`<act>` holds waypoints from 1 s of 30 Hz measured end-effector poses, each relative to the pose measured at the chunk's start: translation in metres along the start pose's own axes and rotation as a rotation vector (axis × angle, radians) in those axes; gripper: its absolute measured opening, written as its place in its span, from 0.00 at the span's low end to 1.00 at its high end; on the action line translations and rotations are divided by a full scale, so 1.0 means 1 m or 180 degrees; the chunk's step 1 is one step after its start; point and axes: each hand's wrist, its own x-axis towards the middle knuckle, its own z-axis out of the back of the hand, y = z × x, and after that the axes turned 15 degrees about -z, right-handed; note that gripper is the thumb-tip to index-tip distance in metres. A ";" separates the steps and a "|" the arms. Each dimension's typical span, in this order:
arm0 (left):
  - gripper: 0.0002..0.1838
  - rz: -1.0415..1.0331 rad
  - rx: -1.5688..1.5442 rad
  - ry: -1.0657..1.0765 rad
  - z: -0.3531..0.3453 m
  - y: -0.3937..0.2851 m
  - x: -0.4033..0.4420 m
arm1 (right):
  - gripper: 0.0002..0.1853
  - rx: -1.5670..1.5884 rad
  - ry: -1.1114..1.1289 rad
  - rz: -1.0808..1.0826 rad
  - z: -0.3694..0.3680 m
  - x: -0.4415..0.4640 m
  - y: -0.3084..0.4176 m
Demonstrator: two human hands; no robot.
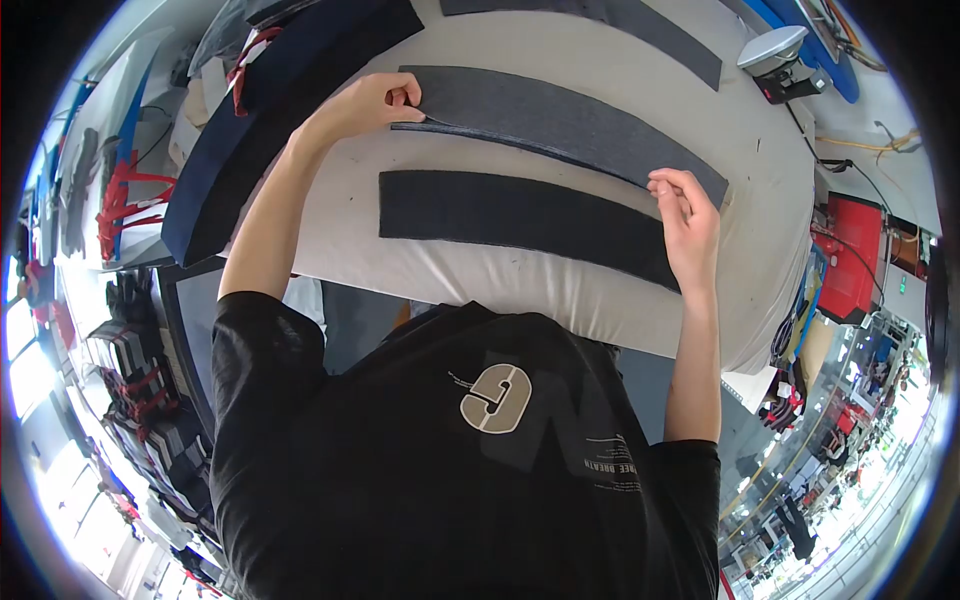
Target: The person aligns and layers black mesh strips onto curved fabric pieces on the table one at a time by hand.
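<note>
A long dark grey fabric strip (pixel 560 112) lies across the pale padded table, its near edge lifted or folded along its length. My left hand (pixel 365 106) is closed in a pinch on that near edge at the strip's left end. Toward the right end, my right hand (pixel 688 222) pinches the same edge between thumb and fingers. Closer to my body, a black fabric strip (pixel 520 212) lies flat, its right end partly behind my right wrist. Another dark grey strip (pixel 640 32) lies at the far side, cut off by the view.
The cloth-covered table (pixel 450 265) curves around in front of me. A dark navy fabric piece (pixel 290 115) hangs along its left side. What looks like an iron (pixel 775 58) stands at the far right, with a cable. Beyond the right edge is a red box (pixel 850 255).
</note>
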 end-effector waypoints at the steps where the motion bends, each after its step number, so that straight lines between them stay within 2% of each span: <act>1: 0.07 -0.0057 0.0005 -0.0021 0.000 0.001 -0.001 | 0.07 -0.0015 0.0010 0.0005 -0.003 0.002 0.005; 11: 0.07 -0.0174 -0.0049 -0.0011 0.004 0.002 -0.008 | 0.07 -0.0018 0.0366 0.0227 -0.033 0.015 0.029; 13: 0.07 -0.0388 0.0656 -0.0023 0.001 0.001 -0.008 | 0.07 -0.0102 0.0394 0.0175 -0.035 0.015 0.030; 14: 0.07 -0.0388 0.0652 -0.0022 0.000 -0.005 -0.009 | 0.07 -0.0104 0.0395 0.0173 -0.035 0.015 0.029; 16: 0.07 -0.0736 0.1497 -0.0071 -0.001 -0.018 -0.011 | 0.07 -0.0111 0.0440 0.0207 -0.037 0.016 0.027; 20: 0.06 -0.0885 0.1815 -0.0024 -0.007 -0.010 -0.007 | 0.07 -0.0090 0.0457 0.0217 -0.038 0.015 0.026; 23: 0.06 -0.0852 0.1775 -0.0299 -0.003 -0.008 -0.005 | 0.07 -0.0066 0.0467 0.0206 -0.039 0.016 0.026; 25: 0.07 -0.1131 0.1685 -0.0891 -0.001 -0.014 -0.004 | 0.07 0.0010 0.0513 0.0326 -0.044 0.020 0.027; 29: 0.08 -0.1261 0.1277 -0.1132 -0.003 -0.045 0.006 | 0.07 0.0111 0.0513 0.0403 -0.056 0.028 0.050; 30: 0.09 -0.1474 0.1095 -0.1244 -0.005 -0.055 0.011 | 0.08 0.0174 0.0521 0.0487 -0.062 0.032 0.057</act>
